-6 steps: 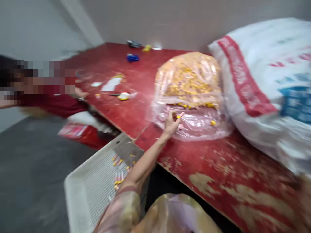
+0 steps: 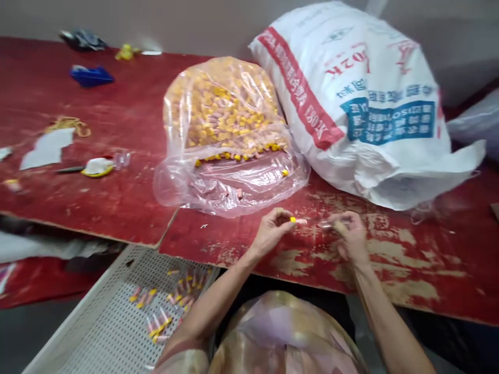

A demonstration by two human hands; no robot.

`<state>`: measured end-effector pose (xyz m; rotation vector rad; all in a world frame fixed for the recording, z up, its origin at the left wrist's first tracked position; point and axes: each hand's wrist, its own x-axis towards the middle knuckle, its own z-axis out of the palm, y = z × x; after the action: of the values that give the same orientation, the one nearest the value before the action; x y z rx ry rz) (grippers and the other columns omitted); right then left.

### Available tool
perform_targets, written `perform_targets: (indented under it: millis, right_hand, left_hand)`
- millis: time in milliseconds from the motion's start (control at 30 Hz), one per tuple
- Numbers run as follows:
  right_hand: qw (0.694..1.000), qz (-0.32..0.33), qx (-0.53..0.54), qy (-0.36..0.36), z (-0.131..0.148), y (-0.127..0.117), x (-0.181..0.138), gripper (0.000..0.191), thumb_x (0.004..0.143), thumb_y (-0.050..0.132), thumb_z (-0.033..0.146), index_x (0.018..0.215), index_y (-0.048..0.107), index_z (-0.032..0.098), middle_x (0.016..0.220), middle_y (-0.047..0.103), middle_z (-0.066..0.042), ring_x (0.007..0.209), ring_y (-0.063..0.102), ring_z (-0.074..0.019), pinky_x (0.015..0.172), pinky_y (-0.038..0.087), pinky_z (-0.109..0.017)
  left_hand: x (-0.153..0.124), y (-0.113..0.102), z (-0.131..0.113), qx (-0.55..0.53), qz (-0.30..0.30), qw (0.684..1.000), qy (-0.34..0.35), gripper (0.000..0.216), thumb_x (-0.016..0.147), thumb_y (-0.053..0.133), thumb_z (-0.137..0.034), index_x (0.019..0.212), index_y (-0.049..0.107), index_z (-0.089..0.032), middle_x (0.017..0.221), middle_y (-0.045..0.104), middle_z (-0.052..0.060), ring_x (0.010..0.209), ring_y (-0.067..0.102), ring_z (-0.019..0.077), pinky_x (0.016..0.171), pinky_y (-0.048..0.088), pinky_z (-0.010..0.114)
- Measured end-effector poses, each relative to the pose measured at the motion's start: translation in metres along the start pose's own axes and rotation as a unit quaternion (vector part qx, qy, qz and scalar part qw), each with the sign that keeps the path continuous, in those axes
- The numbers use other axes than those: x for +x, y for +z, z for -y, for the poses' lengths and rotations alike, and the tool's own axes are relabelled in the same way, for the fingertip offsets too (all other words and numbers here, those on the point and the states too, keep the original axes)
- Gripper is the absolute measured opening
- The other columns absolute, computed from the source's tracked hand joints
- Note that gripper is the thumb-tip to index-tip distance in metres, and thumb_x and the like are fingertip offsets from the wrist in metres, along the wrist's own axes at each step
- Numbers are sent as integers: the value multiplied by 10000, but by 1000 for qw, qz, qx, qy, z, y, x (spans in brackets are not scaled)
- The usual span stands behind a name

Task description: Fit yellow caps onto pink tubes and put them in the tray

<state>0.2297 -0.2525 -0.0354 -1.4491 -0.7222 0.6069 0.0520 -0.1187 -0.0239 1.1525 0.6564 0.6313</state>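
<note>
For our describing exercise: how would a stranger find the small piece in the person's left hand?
Start at the big white sack on the red table. In front lies a clear bag of yellow pieces. Just below it, the left hand pinches one yellow-capped pink piece, alone outside the bag.

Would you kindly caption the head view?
Left hand pinches a yellow-tipped piece, right hand nearby, beside a clear bag.

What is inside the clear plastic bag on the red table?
The clear plastic bag holds many small yellow and pink pieces, heaped toward the back. What lies deeper under the heap is covered.
</note>
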Motion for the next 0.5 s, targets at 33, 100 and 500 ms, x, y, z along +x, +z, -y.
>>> perform_targets:
  millis: [33, 100, 500]
  right_hand:
    - [999, -21, 23, 14, 0, 1, -5, 400, 770, 697, 453, 957, 442, 207, 881, 594, -18, 705, 580, -134, 641, 536, -297]
    - [998, -14, 50, 39, 2, 8, -11, 417, 723, 733, 420, 900, 417, 214, 857, 590, -9, 695, 569, -128, 648, 527, -281]
    - [985, 125, -13, 119, -7, 29, -36, 385, 786, 616, 549, 889, 555, 183, 641, 539, 20, 434, 454, -92, 418, 395, -221]
  left_hand:
    - [-7, 14, 6, -21, 7, 1000, -13, 251, 669, 729, -294, 830, 602, -151, 760, 594, -6, 683, 539, 96, 672, 443, 221]
    - [-16, 34, 14, -50, 4, 998, -28, 266, 673, 738, -317, 838, 609, -152, 774, 606, -1, 698, 553, 104, 694, 455, 233]
    - [-40, 43, 29, 93, -45, 993, 54, 267, 831, 589, -410, 841, 729, -184, 893, 653, 56, 869, 595, 167, 821, 452, 278]
